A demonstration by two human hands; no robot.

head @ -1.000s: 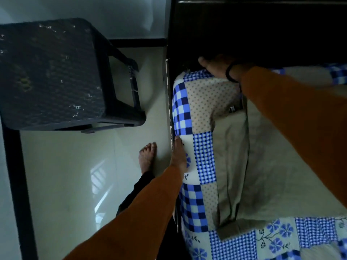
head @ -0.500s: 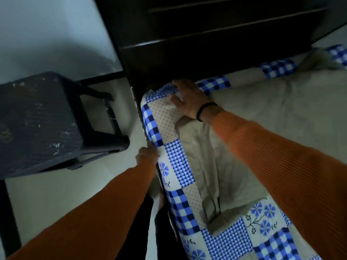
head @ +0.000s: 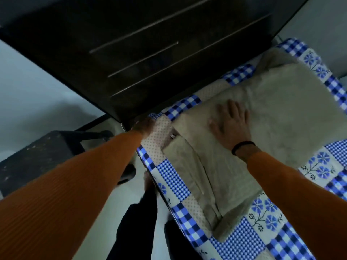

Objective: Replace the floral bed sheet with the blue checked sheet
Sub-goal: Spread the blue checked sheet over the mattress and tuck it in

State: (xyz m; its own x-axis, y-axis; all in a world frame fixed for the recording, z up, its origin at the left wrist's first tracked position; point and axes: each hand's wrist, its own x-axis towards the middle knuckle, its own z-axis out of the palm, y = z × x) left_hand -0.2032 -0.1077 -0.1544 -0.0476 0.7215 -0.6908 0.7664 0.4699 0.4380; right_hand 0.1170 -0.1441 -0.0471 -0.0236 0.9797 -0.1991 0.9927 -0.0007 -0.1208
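Observation:
The blue checked sheet (head: 170, 177), a patchwork of blue checks, dots and blue flowers, covers the mattress at the right. A beige folded cloth (head: 272, 117) lies on top of it. My right hand (head: 231, 123) rests flat on that cloth with fingers spread. At the sheet's far-left corner, against the dark headboard (head: 150, 53), is my left hand (head: 144, 125); it is blurred and its fingers are hard to make out. No floral-only sheet is visible.
A dark plastic stool (head: 37, 158) stands on the pale floor (head: 131, 196) left of the bed. My legs and a bare foot (head: 147, 182) are close to the bed's side. A light wall is behind the stool.
My right hand moved from the sheet's corner onto the beige cloth. My left hand rose from the bed's side edge to the corner by the headboard. The view swung right and up.

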